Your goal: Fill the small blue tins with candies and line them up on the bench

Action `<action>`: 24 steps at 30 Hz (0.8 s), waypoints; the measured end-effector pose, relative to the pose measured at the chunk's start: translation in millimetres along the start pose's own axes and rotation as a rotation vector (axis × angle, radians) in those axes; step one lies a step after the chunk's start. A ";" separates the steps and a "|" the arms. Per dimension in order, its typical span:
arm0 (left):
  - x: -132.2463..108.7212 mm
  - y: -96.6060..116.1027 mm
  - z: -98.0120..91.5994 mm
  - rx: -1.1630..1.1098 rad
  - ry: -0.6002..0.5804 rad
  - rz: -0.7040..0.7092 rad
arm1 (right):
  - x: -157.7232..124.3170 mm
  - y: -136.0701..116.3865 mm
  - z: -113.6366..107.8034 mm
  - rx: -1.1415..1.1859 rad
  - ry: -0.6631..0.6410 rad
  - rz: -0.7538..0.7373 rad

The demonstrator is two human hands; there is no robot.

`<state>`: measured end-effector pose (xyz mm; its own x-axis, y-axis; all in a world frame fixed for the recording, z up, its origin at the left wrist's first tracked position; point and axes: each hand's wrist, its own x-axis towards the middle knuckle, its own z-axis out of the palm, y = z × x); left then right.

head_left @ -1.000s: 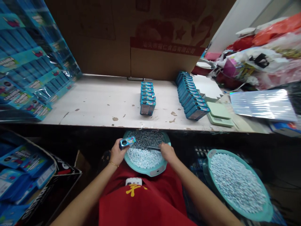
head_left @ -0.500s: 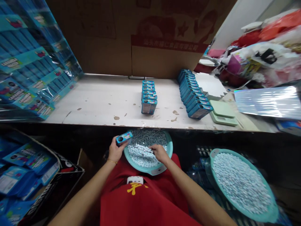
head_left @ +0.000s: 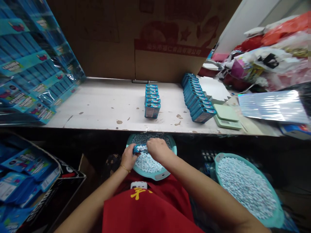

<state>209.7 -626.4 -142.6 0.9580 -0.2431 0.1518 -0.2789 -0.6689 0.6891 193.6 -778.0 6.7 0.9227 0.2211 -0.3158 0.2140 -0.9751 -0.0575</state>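
A small blue box is gripped in my left hand, above the left part of a teal basin. White candies show at the top of the box. My right hand is closed against the box's right end, over the basin; its fingertips are hidden, and I cannot make out what they hold. Many small pale candies lie in the basin on my lap. On the white shelf beyond, a short row of blue boxes stands upright, with a few white pieces on top.
A longer row of blue boxes stands by a pale green scale. A second teal basin of candies is at the lower right. Wrapped blue packs stack up at the left, above a carton of blue packaging.
My right hand has risen from the candies to the box. My left hand has moved right and slightly down, and the box's top now shows white candies.
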 end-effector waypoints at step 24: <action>-1.2 -23.8 -17.9 -0.296 0.169 -0.174 | 50.2 34.0 198.2 0.735 0.043 0.225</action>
<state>216.4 -597.6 -146.5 0.9936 -0.0084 0.1122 -0.1039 -0.4517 0.8861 183.7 -802.9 -198.9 0.9338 0.0022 -0.3578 -0.2342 -0.7523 -0.6158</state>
